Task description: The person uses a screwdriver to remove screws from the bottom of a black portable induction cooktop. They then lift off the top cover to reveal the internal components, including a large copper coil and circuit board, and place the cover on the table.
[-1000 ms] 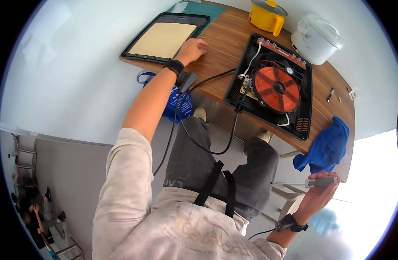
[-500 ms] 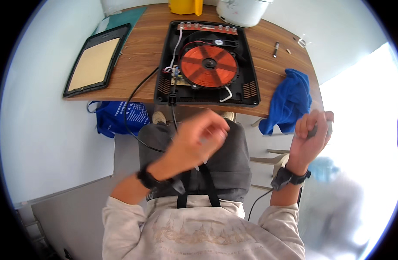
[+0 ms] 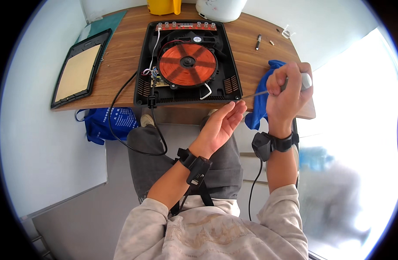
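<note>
My right hand (image 3: 287, 95) is closed round the grey handle of a screwdriver (image 3: 256, 94). Its thin shaft points left to the near right corner of an opened induction cooker base (image 3: 222, 92). My left hand (image 3: 220, 125) has its fingers stretched out beside that corner, close to the screwdriver's tip. Whether the fingertips touch the base or the tip, I cannot tell. Inside the black base sit a round copper coil (image 3: 177, 71), a red button board (image 3: 186, 26) along the far side and a partly hidden circuit board (image 3: 159, 82).
The cooker's removed top panel (image 3: 79, 65) lies at the left of the wooden table (image 3: 116, 56). A black power cord (image 3: 110, 121) hangs over the front edge. At the right are a blue cloth (image 3: 257, 115) and a marker pen (image 3: 258, 42). A white pot (image 3: 220, 9) and yellow container (image 3: 164, 6) stand behind.
My right hand has brought the screwdriver up and left to the base's near right corner. My left hand has moved right beside it, its fingers now extended. The view has shifted slightly.
</note>
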Motion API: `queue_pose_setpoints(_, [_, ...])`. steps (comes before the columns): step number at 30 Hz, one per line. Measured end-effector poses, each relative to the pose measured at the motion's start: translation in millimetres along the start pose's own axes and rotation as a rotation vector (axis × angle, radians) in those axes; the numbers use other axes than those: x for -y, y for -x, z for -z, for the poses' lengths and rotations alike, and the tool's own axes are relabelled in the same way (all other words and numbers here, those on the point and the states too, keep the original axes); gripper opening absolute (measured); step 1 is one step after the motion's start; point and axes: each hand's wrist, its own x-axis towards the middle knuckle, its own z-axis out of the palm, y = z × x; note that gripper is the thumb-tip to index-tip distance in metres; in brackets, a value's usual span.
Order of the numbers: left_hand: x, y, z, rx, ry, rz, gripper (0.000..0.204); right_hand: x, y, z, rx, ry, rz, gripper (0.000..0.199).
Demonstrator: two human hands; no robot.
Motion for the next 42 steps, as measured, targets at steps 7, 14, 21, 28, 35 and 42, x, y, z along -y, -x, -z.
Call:
queue_pose_setpoints(7, [-3, -2, 2, -0.047, 0.063, 0.055, 0.029, -8, -2, -2, 0.023, 0.036, -0.014, 0.017])
queue_pose_setpoints(14, [-6, -3, 4, -0.048, 0.075, 0.071, 0.026, -11, -3, -3, 0.011, 0.043, -0.016, 0.016])
queue_pose_setpoints(21, [-5, -3, 2, -0.059, 0.093, 0.067, 0.024, -10, -1, -3, 0.035, 0.042, 0.009, 0.016])
queue_pose_setpoints(28, [-6, -5, 5, -0.051, 0.104, 0.073, 0.024, -15, 4, -2, 0.008, 0.072, 0.025, 0.016])
queue_pose_setpoints(35, [-6, -2, 1, -0.055, 0.094, 0.064, 0.026, -13, 7, -3, 0.027, 0.050, 0.043, 0.016])
queue_pose_setpoints(42, [-7, -2, 0, -0.049, 0.075, 0.058, 0.027, -13, 8, -1, 0.026, 0.084, 0.029, 0.016])
